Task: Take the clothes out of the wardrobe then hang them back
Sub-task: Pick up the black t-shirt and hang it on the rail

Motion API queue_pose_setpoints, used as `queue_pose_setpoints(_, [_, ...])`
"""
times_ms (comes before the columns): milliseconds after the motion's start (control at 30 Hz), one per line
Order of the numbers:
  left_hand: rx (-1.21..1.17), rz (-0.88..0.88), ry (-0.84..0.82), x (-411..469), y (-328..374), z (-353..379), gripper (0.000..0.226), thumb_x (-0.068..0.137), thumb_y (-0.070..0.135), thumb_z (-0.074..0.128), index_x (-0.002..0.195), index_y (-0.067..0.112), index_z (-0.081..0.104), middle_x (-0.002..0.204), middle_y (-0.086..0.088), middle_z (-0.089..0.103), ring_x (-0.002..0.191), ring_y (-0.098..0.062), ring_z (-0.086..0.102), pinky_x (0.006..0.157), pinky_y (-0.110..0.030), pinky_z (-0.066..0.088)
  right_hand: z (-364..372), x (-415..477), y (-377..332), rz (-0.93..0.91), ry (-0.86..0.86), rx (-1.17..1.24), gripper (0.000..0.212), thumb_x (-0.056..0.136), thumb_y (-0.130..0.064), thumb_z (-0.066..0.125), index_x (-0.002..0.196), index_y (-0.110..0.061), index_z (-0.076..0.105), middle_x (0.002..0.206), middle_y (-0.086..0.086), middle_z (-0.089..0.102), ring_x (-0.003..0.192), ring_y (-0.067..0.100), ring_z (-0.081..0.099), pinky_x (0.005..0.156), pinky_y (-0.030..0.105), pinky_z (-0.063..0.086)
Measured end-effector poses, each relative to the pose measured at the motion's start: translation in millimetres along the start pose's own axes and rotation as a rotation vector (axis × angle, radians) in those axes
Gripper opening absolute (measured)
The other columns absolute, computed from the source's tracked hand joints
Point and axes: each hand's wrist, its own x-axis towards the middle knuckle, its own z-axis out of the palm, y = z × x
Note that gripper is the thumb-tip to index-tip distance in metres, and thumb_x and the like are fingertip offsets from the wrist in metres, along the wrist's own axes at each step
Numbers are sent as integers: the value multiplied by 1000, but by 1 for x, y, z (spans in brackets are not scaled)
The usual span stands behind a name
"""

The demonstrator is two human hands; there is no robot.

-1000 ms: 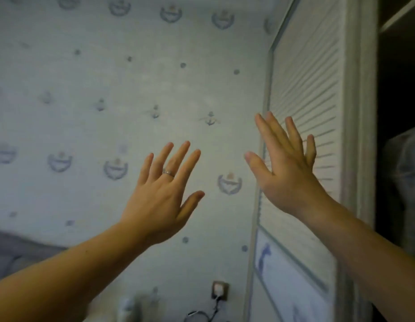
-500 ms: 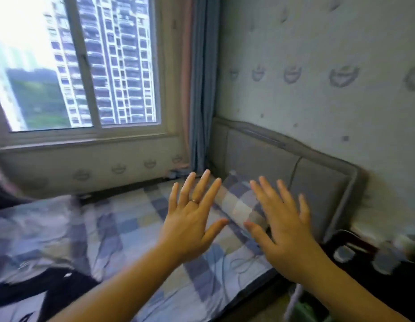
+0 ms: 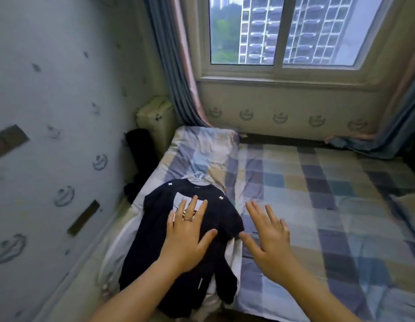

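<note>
A dark T-shirt (image 3: 155,247) with a pale print lies flat on the checked bed (image 3: 318,205), near its left edge, on a pale hanger (image 3: 198,177) whose hook shows above the collar. White cloth (image 3: 234,254) shows beneath the shirt. My left hand (image 3: 188,231), fingers spread and wearing a ring, hovers over the shirt's chest; contact is unclear. My right hand (image 3: 269,238) is held out flat over the bedsheet just right of the shirt's sleeve, holding nothing. The wardrobe is out of view.
A patterned wall (image 3: 50,135) runs along the left of the bed. A window (image 3: 283,31) with blue and pink curtains (image 3: 174,73) stands behind the bed. A dark object (image 3: 141,159) sits in the gap between wall and bed.
The view has swung from the wardrobe door, past the headboard, to the bed under the window. Both hands stayed flat and spread and now hang over the dark shirt and sheet.
</note>
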Motion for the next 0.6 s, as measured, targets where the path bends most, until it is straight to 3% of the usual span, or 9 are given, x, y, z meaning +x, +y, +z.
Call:
queue_pose_setpoints(133, [9, -130, -24, 41, -50, 5, 79, 87, 72, 11, 156, 38, -6, 164, 12, -16, 147, -11, -24, 120, -42, -13, 36, 80, 5, -34, -102, 36, 70, 79, -75, 11, 144, -58, -6, 149, -35, -16, 148, 8, -15, 119, 47, -5])
queue_pose_setpoints(233, [8, -216, -53, 77, -77, 9, 84, 84, 80, 4, 156, 38, -5, 164, 11, -13, 148, -12, -22, 120, -42, -10, 52, 140, 20, -6, -147, 45, 75, 78, -75, 10, 148, -53, -4, 152, -31, -11, 149, 9, -13, 121, 49, -3])
queue_pose_setpoints(400, [22, -318, -115, 137, -118, 19, 87, 81, 79, 3, 157, 37, 0, 166, 8, -7, 150, -15, -16, 121, -43, -6, 82, 224, 47, 55, -243, 40, 66, 97, -58, 34, 152, -46, 0, 162, -19, 1, 150, 13, -9, 120, 49, -2])
queue_pose_setpoints(600, [10, -361, -209, 190, -163, 43, 89, 79, 75, 2, 158, 34, 4, 166, 7, -4, 151, -16, -14, 122, -44, -4, 120, 290, 62, 153, -330, 10, 65, 99, -53, 37, 154, -43, 3, 163, -14, 3, 151, 18, -5, 120, 51, 1])
